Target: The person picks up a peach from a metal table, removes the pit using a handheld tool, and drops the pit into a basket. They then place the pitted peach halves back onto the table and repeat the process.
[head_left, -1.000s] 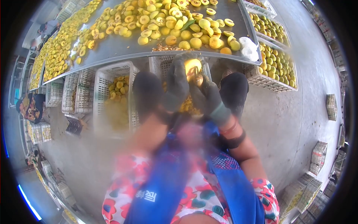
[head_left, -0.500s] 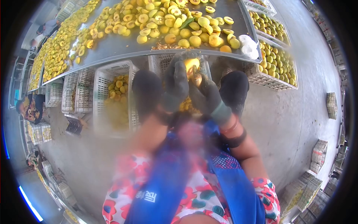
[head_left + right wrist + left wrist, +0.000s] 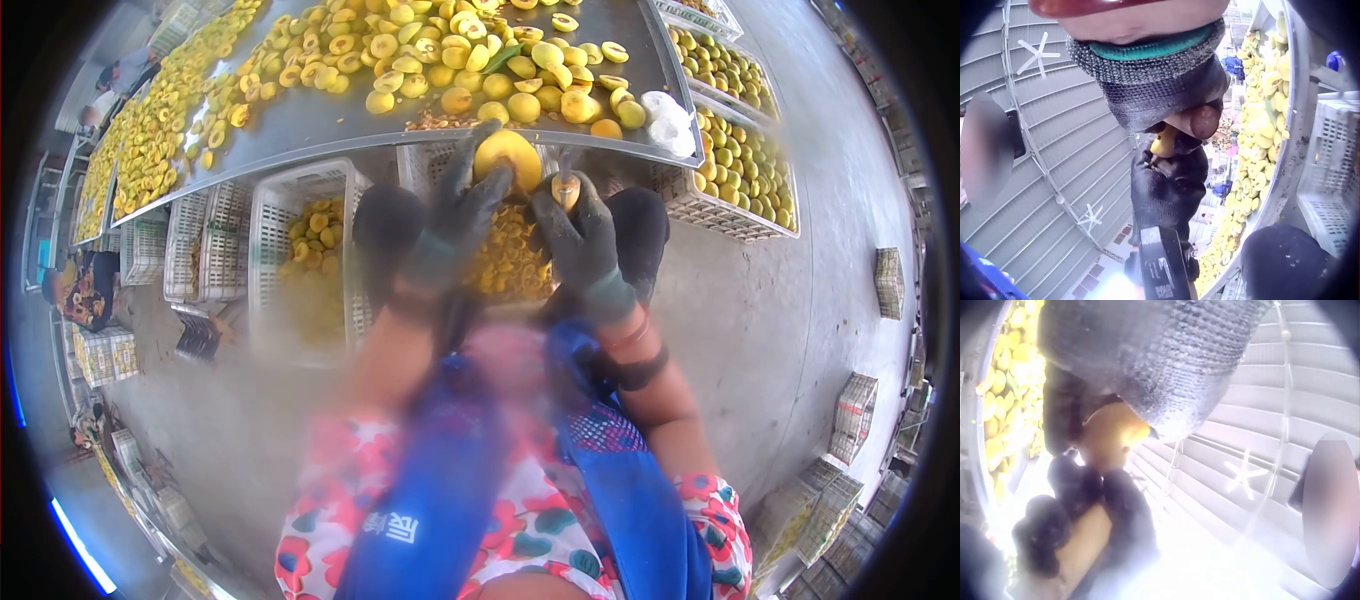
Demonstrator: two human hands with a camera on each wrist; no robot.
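My gloved left hand grips a yellow peach near the table's front edge, fingers behind it and thumb on the near side. In the left wrist view the peach shows between dark gloved fingers. My gloved right hand holds a wooden-handled tool, its thin metal end pointing away from me, just right of the peach. The rounded handle end sticks out of the right glove in the right wrist view. Under both hands a crate holds cut peach pieces.
Halved and whole peaches cover much of the metal table. A white plastic bag lies at its right corner. Peach-filled crates stand to the right. Another crate stands left of my knees.
The hands have moved apart: the right hand with the tool drew right, away from the peach. The left hand turned, so the peach's rounded outside now shows instead of its cut face.
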